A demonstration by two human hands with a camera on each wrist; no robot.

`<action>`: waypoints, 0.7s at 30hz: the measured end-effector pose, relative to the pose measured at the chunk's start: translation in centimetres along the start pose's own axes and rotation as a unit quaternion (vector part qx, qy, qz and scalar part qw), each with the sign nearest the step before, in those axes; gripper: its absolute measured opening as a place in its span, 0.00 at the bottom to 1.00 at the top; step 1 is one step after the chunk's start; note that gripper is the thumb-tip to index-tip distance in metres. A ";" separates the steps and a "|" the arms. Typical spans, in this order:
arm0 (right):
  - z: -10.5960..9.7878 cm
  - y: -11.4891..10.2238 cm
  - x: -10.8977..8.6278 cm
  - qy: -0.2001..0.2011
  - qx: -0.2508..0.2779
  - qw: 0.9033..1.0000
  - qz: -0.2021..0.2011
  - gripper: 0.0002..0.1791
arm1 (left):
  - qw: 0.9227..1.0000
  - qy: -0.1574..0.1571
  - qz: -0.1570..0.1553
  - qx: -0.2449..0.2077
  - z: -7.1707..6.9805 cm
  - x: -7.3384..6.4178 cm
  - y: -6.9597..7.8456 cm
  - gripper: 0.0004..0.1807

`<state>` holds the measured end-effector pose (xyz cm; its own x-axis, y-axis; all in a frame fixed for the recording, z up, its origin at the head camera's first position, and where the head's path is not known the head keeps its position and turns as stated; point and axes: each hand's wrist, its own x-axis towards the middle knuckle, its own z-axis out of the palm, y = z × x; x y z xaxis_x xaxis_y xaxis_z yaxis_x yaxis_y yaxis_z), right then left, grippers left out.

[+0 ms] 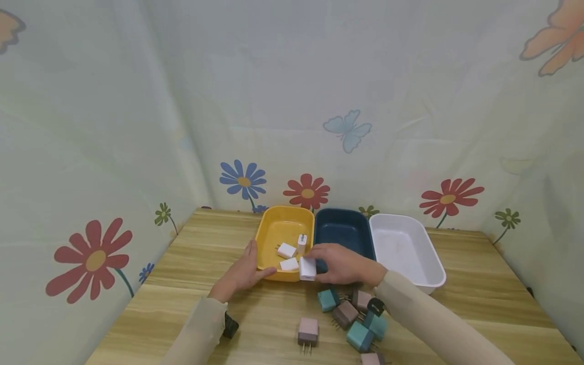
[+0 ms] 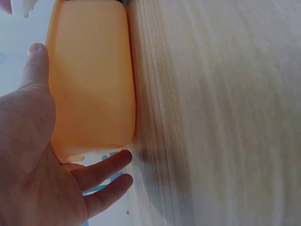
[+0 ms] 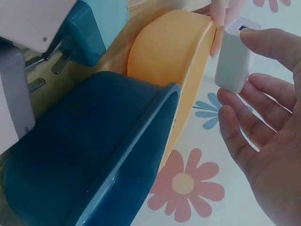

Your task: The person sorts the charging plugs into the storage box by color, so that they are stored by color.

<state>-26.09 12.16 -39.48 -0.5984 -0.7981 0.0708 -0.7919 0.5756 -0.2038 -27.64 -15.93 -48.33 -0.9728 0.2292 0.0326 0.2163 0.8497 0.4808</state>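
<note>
Between thumb and fingertips my right hand (image 1: pixel 344 264) pinches a white USB charger (image 3: pixel 233 59), held over the near right corner of the yellow bin (image 1: pixel 285 223). Inside that bin lie several more white chargers (image 1: pixel 286 250), one of them upright with its prongs on top. My left hand (image 1: pixel 239 274) rests against the bin's near left corner. Its thumb lies along the front rim and its other fingers extend beside the left wall, fairly straight in the left wrist view.
A dark blue bin (image 1: pixel 343 225) and a white bin (image 1: pixel 401 238) stand right of the yellow one. Several teal chargers (image 1: pixel 359 335) and pink-and-brown chargers (image 1: pixel 307 330) lie on the wooden table (image 1: pixel 173 284) in front. A flowered curtain (image 1: pixel 283 101) hangs behind.
</note>
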 end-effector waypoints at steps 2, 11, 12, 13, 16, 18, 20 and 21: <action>0.0 0.1 0.2 0.001 -0.003 1.000 -0.001 0.28 | 1.000 0.003 0.003 0.003 0.1 0.0 0.0 0.59; -0.1 0.7 1.1 0.015 0.003 1.000 0.001 0.29 | 1.000 0.001 -0.003 0.002 0.0 -0.1 0.1 0.59; -0.1 0.7 1.2 0.015 0.006 1.000 0.002 0.29 | 1.000 -0.001 -0.006 -0.001 0.0 0.0 0.1 0.59; -0.1 0.8 1.3 0.015 0.010 1.000 0.004 0.29 | 1.000 -0.002 -0.007 -0.003 0.0 -0.1 0.1 0.59; -0.1 0.8 1.7 0.013 0.026 1.000 0.010 0.30 | 1.000 -0.005 -0.008 -0.006 -0.1 -0.1 0.1 0.59; -0.2 0.7 2.0 0.014 0.034 0.999 0.014 0.29 | 1.000 -0.006 -0.007 -0.006 -0.1 -0.2 0.2 0.59; -0.4 0.6 2.3 0.013 0.038 0.999 0.020 0.29 | 1.000 -0.007 -0.007 -0.006 -0.2 -0.2 0.2 0.59; -0.5 0.6 2.4 0.012 0.038 0.999 0.021 0.29 | 1.000 -0.008 -0.007 -0.006 -0.2 -0.3 0.2 0.58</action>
<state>-28.03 10.67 -38.98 -0.6350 -0.7681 0.0829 -0.7544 0.5934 -0.2805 -27.37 -15.94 -48.05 -0.9745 0.2243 0.0112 0.2007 0.8478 0.4908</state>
